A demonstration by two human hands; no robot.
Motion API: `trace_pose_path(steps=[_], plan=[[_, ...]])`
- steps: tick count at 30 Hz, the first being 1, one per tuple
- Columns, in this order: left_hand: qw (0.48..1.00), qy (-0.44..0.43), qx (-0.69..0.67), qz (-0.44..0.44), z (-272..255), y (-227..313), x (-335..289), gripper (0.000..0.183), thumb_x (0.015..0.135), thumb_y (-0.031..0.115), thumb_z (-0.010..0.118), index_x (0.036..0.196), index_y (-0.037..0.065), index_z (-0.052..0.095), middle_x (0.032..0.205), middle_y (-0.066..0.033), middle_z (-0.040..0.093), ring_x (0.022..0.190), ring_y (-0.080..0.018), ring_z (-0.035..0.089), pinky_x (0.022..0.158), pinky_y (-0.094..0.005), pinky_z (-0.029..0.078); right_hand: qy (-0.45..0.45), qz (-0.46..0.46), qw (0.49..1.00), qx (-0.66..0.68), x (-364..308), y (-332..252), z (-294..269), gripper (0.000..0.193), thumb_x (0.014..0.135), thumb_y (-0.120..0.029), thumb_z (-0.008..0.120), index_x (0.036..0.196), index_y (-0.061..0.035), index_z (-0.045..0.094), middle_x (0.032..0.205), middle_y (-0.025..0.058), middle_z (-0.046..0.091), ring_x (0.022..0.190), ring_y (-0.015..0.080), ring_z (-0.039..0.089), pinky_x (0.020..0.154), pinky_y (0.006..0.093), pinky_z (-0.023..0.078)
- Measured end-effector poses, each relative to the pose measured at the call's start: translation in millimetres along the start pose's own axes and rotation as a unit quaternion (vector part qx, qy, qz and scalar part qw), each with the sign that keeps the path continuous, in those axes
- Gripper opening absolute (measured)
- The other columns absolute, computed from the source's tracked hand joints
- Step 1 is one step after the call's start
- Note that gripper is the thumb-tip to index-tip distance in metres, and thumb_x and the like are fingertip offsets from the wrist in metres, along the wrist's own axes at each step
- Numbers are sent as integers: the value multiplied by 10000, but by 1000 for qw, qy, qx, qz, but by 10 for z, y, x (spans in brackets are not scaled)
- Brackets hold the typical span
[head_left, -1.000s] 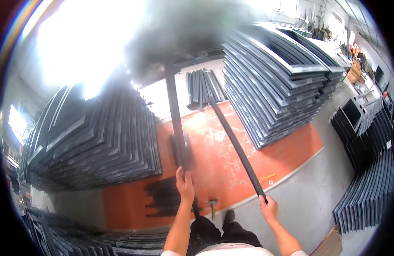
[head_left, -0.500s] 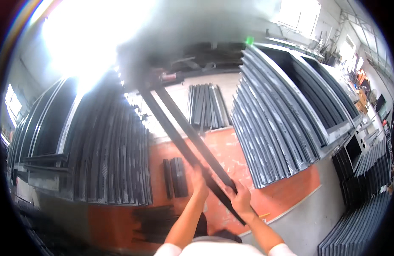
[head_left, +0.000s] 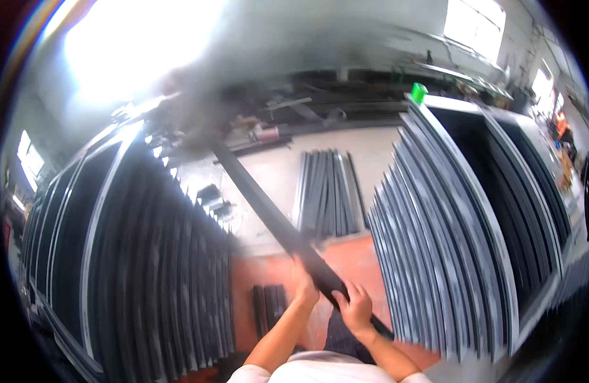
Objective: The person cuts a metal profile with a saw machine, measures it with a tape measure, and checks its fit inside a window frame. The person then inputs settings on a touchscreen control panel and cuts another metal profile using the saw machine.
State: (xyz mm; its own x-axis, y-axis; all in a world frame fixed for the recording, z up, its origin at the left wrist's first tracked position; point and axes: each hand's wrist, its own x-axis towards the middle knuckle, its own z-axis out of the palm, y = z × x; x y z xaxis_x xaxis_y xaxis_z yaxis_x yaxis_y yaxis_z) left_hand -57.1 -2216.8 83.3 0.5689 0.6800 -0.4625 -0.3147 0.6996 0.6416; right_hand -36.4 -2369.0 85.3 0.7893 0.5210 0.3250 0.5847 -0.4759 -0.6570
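A long dark grey metal profile (head_left: pixel 262 203) runs slantwise from the upper left down toward my body, tilted with its far end smeared by blur. My left hand (head_left: pixel 304 284) grips it along its left side, partway down. Nearer its lower end, my right hand (head_left: pixel 354 307) holds it from the right, fingers bent over the edge. Whether a second piece lies stacked against it cannot be made out. The near tip passes beyond my right wrist.
Rows of dark frames (head_left: pixel 160 274) stand on the left, and grey-edged frames (head_left: pixel 435 236) on the right, topped by a green roll (head_left: pixel 419 94). Bundled profiles (head_left: pixel 326 191) lie ahead on the pale floor. Short dark pieces (head_left: pixel 269 303) rest on the orange-red floor (head_left: pixel 250 271).
Two separate parallel bars showed in my hands before; now they appear as one. My view has shifted, and the frames on both sides look nearer. Both hands keep their grip.
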Motion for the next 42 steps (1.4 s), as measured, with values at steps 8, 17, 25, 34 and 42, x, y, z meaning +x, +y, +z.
trace_pose_path(steps=[8, 17, 25, 34, 42], plan=[[989, 102, -37, 99, 791, 537, 1539, 468, 1030, 439, 414, 1231, 20, 475, 1132, -115, 596, 1030, -239, 589, 872, -371, 488, -70, -59, 995, 27, 1978, 155, 431, 409, 845, -304, 712, 1137, -25, 651, 905, 156, 653, 818, 351, 640, 695, 413, 511], [979, 60, -117, 156, 531, 1722, 3262, 538, 964, 567, 470, 1112, 51, 500, 996, -119, 614, 942, -265, 618, 843, -442, 521, -194, -122, 973, 20, 3628, -294, 1789, 405, 871, -336, 676, 1153, -48, 642, 960, 157, 644, 891, 353, 626, 743, 428, 509], [972, 149, -113, 141, 128, 3290, 4990, 260, 912, 223, 674, 1003, 49, 504, 834, -79, 586, 676, -210, 611, 624, -373, 554, -366, -161, 915, -55, 4997, -1114, 3033, 865, 720, -422, 788, 1425, -98, 406, 942, 164, 616, 808, 352, 638, 687, 443, 521], [966, 82, -205, 133, -12, 4631, 6732, 277, 902, 292, 703, 985, 77, 549, 873, -76, 599, 846, -216, 609, 798, -380, 540, -444, -111, 888, -34, 6755, -1541, 4471, 797, 703, -432, 765, 1368, -120, 455, 964, 191, 684, 851, 358, 673, 716, 435, 532], [958, 43, -230, 164, 37, 5747, 8830, 690, 975, 622, 279, 1144, 9, 548, 1038, -163, 624, 1026, -332, 592, 966, -484, 468, -482, -117, 868, -8, 8972, -1953, 6043, 596, 896, -583, 537, 1141, -43, 602, 931, 234, 676, 881, 420, 650, 749, 488, 510]])
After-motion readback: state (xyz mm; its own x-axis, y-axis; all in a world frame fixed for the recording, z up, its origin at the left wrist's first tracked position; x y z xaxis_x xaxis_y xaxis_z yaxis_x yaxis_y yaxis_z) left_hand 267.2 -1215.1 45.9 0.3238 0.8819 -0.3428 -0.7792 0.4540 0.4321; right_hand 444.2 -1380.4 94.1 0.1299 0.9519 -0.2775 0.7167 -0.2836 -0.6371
